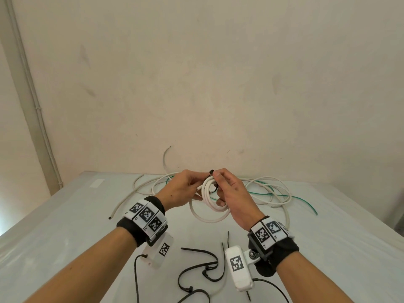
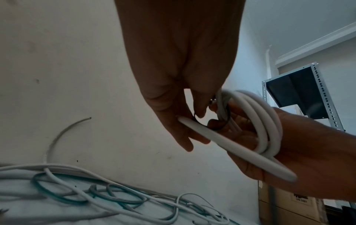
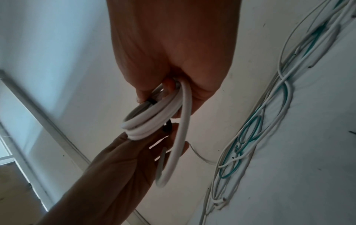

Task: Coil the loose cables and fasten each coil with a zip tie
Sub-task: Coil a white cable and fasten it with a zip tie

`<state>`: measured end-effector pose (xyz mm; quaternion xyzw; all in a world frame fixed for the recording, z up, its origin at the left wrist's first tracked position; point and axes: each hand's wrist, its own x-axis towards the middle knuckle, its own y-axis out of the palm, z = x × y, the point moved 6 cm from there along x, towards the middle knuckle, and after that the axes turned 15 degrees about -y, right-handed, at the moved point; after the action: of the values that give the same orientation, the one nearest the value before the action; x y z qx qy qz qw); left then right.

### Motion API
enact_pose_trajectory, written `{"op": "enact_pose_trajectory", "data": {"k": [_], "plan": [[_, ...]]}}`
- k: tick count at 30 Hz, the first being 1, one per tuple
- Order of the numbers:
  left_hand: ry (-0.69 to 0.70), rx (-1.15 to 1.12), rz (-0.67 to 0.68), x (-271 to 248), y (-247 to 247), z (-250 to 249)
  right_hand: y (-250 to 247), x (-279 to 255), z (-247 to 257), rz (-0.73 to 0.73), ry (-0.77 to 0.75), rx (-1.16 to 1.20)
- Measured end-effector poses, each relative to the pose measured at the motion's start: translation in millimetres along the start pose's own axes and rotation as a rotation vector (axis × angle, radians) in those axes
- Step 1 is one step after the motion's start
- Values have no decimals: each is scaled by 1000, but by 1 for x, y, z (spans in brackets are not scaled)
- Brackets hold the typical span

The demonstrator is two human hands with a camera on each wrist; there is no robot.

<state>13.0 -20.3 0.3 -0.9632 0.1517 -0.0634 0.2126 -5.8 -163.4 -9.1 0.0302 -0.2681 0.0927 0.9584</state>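
Both hands grip white cable coil [image 1: 215, 201] above desk [image 1: 328, 237]: left hand [image 1: 182, 189] pinches black zip tie [image 1: 211, 172], right hand [image 1: 234, 197] curls round loops. Spare zip ties [image 1: 196, 267] lie below.

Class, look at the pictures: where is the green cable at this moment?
In the head view the green cable lies on the table, tangled among loose white cables, beyond and right of both hands, near the wall.
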Motion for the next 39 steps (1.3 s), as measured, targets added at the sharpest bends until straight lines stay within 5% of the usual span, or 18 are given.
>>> {"op": "enact_pose_trajectory", "data": {"k": [39], "plan": [[-11, -145, 84, -3, -1, -4, 0, -1, -16, 12, 86, 82]]}}
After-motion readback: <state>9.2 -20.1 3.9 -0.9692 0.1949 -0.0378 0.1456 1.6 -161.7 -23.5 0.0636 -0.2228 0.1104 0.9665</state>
